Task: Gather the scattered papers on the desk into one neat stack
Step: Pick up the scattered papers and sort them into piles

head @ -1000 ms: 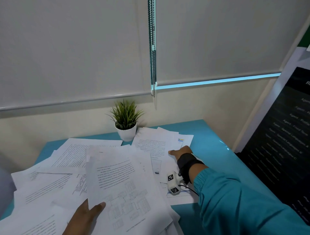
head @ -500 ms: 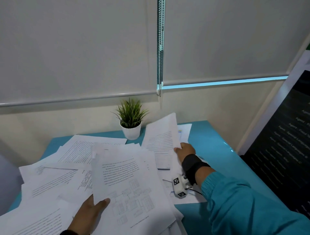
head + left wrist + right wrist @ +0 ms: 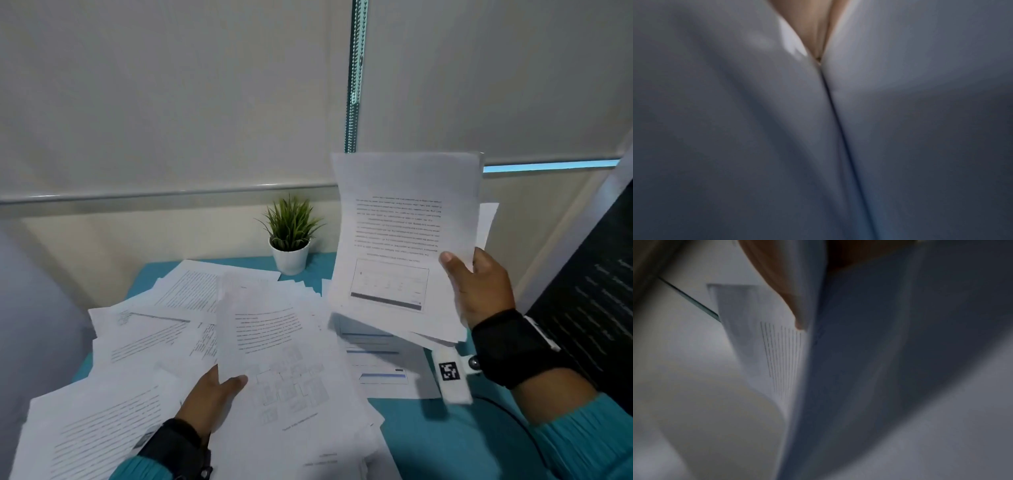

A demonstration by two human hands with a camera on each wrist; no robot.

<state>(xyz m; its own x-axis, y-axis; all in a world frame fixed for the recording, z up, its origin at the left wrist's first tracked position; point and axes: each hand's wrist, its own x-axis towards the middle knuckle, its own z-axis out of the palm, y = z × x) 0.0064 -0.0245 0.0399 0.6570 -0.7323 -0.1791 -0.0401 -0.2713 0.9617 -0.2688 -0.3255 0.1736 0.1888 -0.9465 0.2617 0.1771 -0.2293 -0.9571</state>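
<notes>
Printed white papers point(image 3: 164, 329) lie scattered over the left and middle of the teal desk point(image 3: 445, 438). My right hand point(image 3: 476, 284) grips a small bundle of sheets point(image 3: 404, 240) by its right edge, raised upright above the desk's right side, thumb on the front. In the right wrist view the thumb point(image 3: 777, 288) presses on the lined sheet point(image 3: 781, 353). My left hand point(image 3: 212, 397) holds a stack of sheets point(image 3: 284, 359) with text and diagrams at its lower left edge, thumb on top. The left wrist view is blurred, showing only paper point(image 3: 900, 129) close up.
A small potted plant point(image 3: 290, 240) in a white pot stands at the desk's back edge, just left of the raised sheets. More sheets with blue bars point(image 3: 383, 363) lie under the raised bundle. A dark printed panel point(image 3: 596, 308) stands at the right. Window blinds hang behind.
My right hand has taken hold of the sheets at the desk's right and lifted them from flat on the desk to upright. The left hand has stayed on its stack.
</notes>
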